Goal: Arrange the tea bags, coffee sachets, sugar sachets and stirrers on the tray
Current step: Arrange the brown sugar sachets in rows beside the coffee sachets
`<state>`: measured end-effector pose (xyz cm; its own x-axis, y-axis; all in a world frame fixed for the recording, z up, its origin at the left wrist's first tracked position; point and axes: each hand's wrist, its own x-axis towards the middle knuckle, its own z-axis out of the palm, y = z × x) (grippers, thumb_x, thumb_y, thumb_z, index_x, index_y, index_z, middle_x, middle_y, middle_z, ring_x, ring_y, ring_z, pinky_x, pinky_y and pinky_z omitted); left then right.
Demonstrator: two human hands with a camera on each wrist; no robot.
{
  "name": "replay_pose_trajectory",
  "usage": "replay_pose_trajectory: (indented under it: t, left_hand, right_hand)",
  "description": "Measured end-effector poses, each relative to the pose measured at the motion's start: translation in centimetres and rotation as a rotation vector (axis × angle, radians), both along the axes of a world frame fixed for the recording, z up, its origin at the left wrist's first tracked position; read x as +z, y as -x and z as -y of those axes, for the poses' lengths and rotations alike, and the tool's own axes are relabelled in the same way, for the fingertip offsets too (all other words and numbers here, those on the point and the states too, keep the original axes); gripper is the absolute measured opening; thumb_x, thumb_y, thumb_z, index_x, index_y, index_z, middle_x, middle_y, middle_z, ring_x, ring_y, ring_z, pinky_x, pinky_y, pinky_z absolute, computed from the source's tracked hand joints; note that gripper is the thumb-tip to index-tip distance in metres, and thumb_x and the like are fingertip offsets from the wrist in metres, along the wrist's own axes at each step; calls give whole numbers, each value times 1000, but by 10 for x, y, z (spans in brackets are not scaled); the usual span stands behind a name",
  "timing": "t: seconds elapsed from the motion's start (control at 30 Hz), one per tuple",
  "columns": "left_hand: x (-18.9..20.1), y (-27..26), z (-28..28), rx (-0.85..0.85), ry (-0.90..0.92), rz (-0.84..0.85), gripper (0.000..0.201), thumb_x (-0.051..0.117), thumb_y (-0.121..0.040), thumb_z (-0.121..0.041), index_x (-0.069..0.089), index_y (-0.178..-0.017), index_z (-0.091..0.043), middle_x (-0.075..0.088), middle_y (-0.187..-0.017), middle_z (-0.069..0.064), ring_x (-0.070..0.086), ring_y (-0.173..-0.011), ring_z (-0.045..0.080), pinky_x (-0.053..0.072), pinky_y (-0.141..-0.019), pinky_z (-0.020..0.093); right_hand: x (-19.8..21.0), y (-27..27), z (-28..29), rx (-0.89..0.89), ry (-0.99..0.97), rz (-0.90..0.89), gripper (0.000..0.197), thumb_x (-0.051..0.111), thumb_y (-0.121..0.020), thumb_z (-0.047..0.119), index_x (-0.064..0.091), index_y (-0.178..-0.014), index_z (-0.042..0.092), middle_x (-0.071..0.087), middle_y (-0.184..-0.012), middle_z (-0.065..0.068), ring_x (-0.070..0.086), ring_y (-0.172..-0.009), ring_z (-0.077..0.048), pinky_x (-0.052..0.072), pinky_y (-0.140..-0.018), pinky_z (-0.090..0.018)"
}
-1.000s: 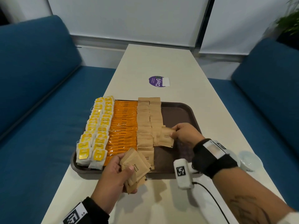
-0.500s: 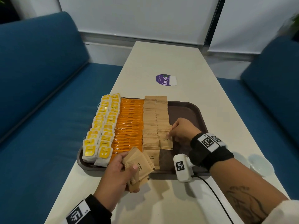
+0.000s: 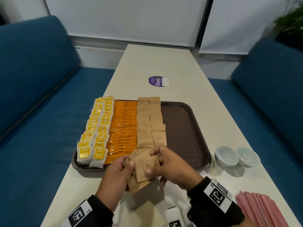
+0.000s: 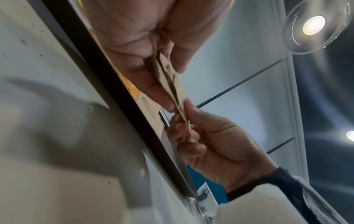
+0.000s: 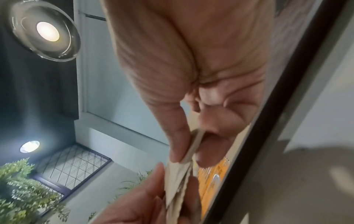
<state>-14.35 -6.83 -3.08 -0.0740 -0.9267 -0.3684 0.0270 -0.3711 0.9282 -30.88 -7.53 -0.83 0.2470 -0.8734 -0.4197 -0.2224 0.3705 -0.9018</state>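
Observation:
A brown tray on the table holds rows of yellow tea bags, orange coffee sachets and brown sugar sachets. Over the tray's near edge my left hand grips a fanned stack of brown sugar sachets. My right hand pinches the top sachet of that stack between thumb and fingers. The left wrist view shows the stack edge-on between both hands. In the right wrist view my right fingers pinch the sachet edge.
A pile of pink stirrers lies at the near right of the table. Two small white bowls stand right of the tray. A purple sticker lies farther up the table. Blue sofas flank both sides.
My right hand left the sugar row on the tray and came back to the stack in my left hand, where it now pinches the top sachet. The camera tilted right, showing bowls and stirrers.

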Motion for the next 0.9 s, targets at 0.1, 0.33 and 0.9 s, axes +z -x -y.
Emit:
replay_pose_trajectory:
  t: [0.1,0.33,0.9]
  left_hand:
    - [0,1,-4,-14,6,20,16,49,-94,-12,63,-96,-20,74,-85,-2,69,-76,18,54,-66,37]
    - [4,-4,-5,-19,31,43,12,51,-93,-13,62,-98,-12,71,-95,7,66,-91,28,53,-83,47]
    - [7,-16,8,13,-76,-1,11,50,-93,-16,59,-98,-14,70,-94,5,67,-85,22,53,-65,33]
  right_hand:
    - [1,1,-6,4,36,-45,35,68,-83,4,45,-101,21,67,-95,-6,66,-67,-16,46,-39,-22]
    - [1,1,-12,-1,231,-372,15,68,-85,20,60,-74,23,58,-72,8,52,-63,-3,45,-58,-17]
    - [-19,28,62,-502,-89,-386,3,66,-87,13,64,-86,11,67,-83,-7,55,-57,-10,46,-52,-20]
